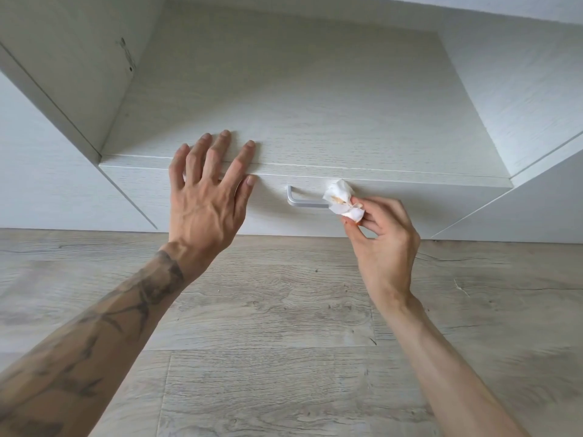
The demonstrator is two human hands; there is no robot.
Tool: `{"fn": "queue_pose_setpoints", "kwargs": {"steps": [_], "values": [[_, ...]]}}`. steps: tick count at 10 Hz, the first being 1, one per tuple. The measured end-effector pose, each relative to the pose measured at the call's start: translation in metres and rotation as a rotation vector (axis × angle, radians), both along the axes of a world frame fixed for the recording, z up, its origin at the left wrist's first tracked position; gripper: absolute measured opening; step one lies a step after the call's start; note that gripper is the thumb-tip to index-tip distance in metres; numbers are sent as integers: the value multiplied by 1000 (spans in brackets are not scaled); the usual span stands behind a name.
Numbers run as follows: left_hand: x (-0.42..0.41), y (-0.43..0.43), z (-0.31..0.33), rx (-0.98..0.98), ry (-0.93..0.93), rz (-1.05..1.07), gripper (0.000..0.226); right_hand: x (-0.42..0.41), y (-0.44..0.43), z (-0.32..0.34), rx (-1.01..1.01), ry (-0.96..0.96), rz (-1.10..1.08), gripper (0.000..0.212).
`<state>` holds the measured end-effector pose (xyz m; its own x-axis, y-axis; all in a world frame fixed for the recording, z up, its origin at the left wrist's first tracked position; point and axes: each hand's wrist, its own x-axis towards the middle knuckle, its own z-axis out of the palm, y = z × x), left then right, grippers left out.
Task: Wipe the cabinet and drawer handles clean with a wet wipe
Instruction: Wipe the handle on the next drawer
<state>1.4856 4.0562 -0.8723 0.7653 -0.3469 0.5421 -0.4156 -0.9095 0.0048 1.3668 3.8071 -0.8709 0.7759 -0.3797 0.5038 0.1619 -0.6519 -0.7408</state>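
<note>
A: Head view. Step in hand?

B: Wiping. Drawer handle (304, 201): one, centre of frame. Wet wipe (340, 198): one, crumpled and stained orange-brown, at the handle's right end. The right hand (383, 228) pinches it in curled fingertips. Best to turn a clean face out, wrap the bar and draw leftward.

A: Other hand?

B: Left hand (208, 190): fingers straight and spread, flat on the cabinet top (315, 105), left of centre, a good brace. Hands: two.

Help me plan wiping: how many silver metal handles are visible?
1. The silver metal handle sits on the pale wooden drawer front, right end under the crumpled white wet wipe pinched by the right hand. The left hand may hide another.
</note>
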Motion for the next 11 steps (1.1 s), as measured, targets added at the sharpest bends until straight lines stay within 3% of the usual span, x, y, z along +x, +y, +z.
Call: {"fn": "queue_pose_setpoints", "kwargs": {"steps": [1, 4, 11], "values": [[0, 0, 0, -1, 3, 0, 52, 3, -4, 3, -4, 3, -17, 29], [-2, 0, 3, 4, 21, -1, 53, 13, 3, 10, 232, 35, -108, 34], [-4, -1, 5, 6, 26, 6, 52, -2, 11, 13, 296, -5, -108, 15]]}}
